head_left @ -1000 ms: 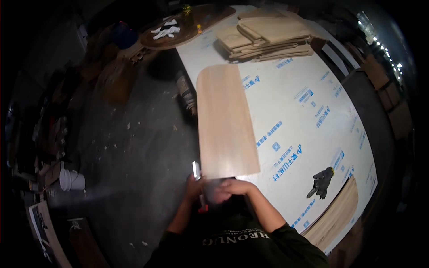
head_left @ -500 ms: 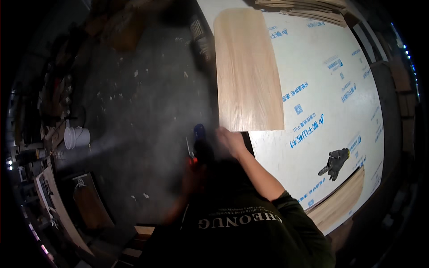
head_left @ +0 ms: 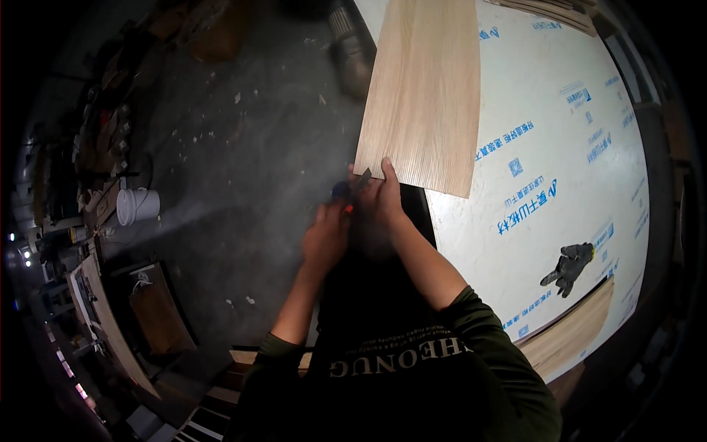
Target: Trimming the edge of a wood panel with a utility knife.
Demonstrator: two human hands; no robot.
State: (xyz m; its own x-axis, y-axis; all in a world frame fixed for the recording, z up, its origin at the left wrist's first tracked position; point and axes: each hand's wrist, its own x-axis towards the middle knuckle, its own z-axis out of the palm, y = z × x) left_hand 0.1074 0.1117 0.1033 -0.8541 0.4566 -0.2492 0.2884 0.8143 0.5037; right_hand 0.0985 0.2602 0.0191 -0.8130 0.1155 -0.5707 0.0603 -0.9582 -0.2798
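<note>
A wood-grain board [head_left: 423,96] with a straight near end lies on the white-covered table, its near left corner overhanging. My right hand [head_left: 388,195] is closed on that near end, thumb on top and fingers below. My left hand [head_left: 326,239] is closed round a small hand tool with red [head_left: 348,209] and blue [head_left: 339,189] parts, just left of my right hand. A dark, pointed blade-like piece [head_left: 363,178] shows by the board's corner; the tool's exact kind cannot be made out, as fingers and shadow cover much of it.
On the printed white sheet [head_left: 537,162] lies a dark work glove [head_left: 568,269]. Another wood-grain panel [head_left: 567,331] sits at the table's near edge, and stacked panels [head_left: 552,11] at the far end. A white bucket [head_left: 138,206] stands on the floor at left.
The board's near end has swung left and come nearer, with its far end passing out of view. My left hand has risen with the tool to the board's corner beside my right hand.
</note>
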